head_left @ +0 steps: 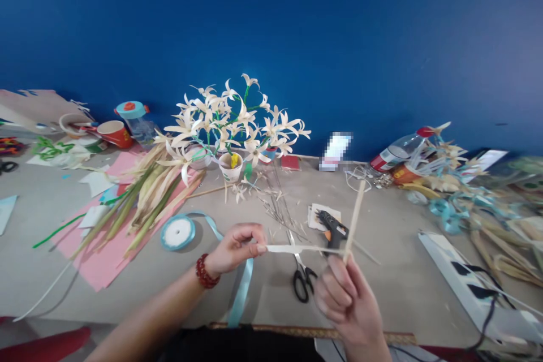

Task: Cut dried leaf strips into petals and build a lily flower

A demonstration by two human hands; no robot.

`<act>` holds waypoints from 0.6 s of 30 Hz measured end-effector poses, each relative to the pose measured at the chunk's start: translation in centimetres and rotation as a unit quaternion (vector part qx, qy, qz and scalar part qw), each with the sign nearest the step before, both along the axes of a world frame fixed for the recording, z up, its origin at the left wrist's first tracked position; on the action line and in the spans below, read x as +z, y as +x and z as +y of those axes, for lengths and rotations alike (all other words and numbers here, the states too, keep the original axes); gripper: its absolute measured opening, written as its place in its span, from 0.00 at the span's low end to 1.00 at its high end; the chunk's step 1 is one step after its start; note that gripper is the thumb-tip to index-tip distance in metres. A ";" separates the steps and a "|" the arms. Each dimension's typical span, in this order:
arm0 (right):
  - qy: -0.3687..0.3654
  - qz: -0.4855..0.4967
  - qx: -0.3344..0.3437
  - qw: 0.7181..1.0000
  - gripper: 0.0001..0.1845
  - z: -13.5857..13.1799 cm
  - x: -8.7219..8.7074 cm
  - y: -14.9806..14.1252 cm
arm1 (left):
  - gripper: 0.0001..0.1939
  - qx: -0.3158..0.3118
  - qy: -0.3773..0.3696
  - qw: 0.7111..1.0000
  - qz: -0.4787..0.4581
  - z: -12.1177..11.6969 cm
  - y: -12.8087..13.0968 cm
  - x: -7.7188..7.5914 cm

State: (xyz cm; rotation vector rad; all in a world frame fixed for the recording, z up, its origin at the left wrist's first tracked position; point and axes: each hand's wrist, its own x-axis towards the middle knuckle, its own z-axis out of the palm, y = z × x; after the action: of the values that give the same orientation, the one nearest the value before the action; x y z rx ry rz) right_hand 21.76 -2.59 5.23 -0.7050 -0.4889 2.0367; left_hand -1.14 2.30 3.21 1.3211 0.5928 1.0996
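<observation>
My left hand (240, 246), with a red beaded bracelet at the wrist, pinches one end of a thin pale strip (284, 249). It looks like dried husk and runs taut and nearly level across to my right hand (350, 300). Closed fingers of that hand grip its other end, along with a flat cream husk piece (356, 215) that stands up from the fist. Scissors (301, 277) with black handles lie under the strip. A black hot glue gun (333, 229) rests just behind my right hand. Blue ribbon (241, 294) hangs past my left wrist toward the table's front edge.
White husk flowers (237, 116) on green stems stand in a paper cup (231, 168) near the blue wall. Long husks (144, 203) lie on pink paper (93, 266). A ribbon spool (178, 232) sits left, a power strip (458, 283) with cables right. A bottle (396, 151) leans at the back right.
</observation>
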 end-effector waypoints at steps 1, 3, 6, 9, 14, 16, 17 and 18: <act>0.005 -0.051 -0.032 0.998 0.30 0.1 0.0 -0.3 | 0.14 0.008 0.012 1.000 0.001 0.0 0.1 0.1; 0.031 -0.154 -0.051 0.986 0.23 0.0 -0.2 -1.5 | 0.12 0.024 0.046 0.998 0.021 0.0 0.3 0.4; 0.119 -0.263 0.005 0.957 0.18 -0.3 -0.6 -3.6 | 0.12 0.041 0.095 0.992 0.071 -0.3 0.7 0.9; 0.195 -0.365 0.027 0.910 0.17 -0.5 -1.0 -4.8 | 0.11 0.039 0.126 0.987 0.097 -0.4 1.0 1.2; 0.297 -0.492 -0.007 0.818 0.23 0.0 -1.4 -4.9 | 0.08 0.040 0.153 0.982 0.104 -0.5 0.9 1.0; 0.273 -0.463 0.003 0.843 0.26 0.1 -1.5 -5.1 | 0.09 0.037 0.152 0.982 0.102 -0.6 0.9 0.8; 0.249 -0.433 0.011 0.866 0.27 0.1 -1.4 -5.2 | 0.10 0.034 0.150 0.983 0.099 -0.6 0.9 0.7; 0.221 -0.397 0.024 0.891 0.28 0.1 -1.3 -5.2 | 0.10 0.028 0.148 0.984 0.096 -0.6 0.8 0.7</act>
State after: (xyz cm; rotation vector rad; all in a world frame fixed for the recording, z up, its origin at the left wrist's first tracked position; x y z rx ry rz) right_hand 16.52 -2.49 3.93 -1.2258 -1.3959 1.5099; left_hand -0.32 1.69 3.87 1.6904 0.6272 1.1460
